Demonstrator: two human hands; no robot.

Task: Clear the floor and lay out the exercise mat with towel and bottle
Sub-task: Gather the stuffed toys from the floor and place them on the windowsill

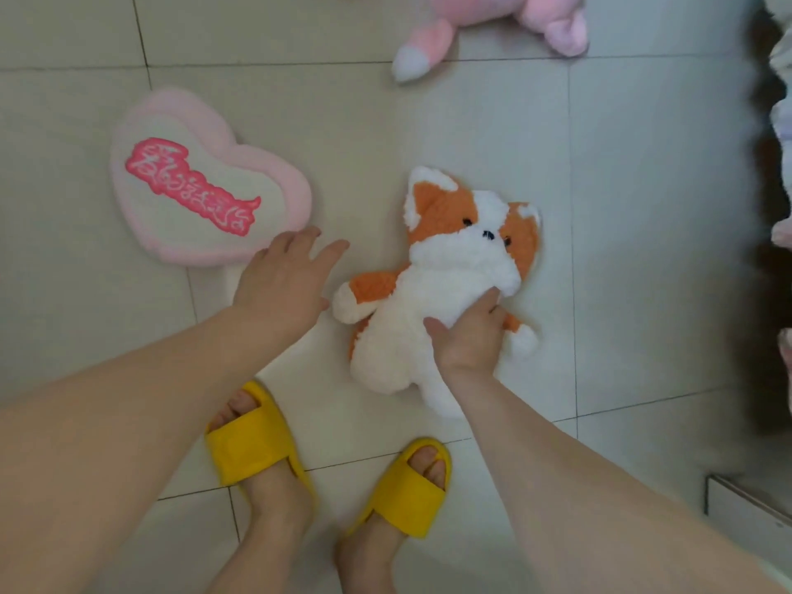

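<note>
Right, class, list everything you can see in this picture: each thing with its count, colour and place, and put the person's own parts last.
Heart cushion: one, pink and cream with pink lettering, on the floor at left.
Dog plush: one, orange and white, lying mid-floor.
Pink plush: one, pink with a white-tipped tail, top edge, partly cut off.
Floor tiles: pale, under everything.
Box corner: one, whitish, lower right edge.
Slippers: two, yellow, on the feet at bottom.
Left hand: open, at the cushion's edge.
Right hand: gripping the dog plush's body.
</note>
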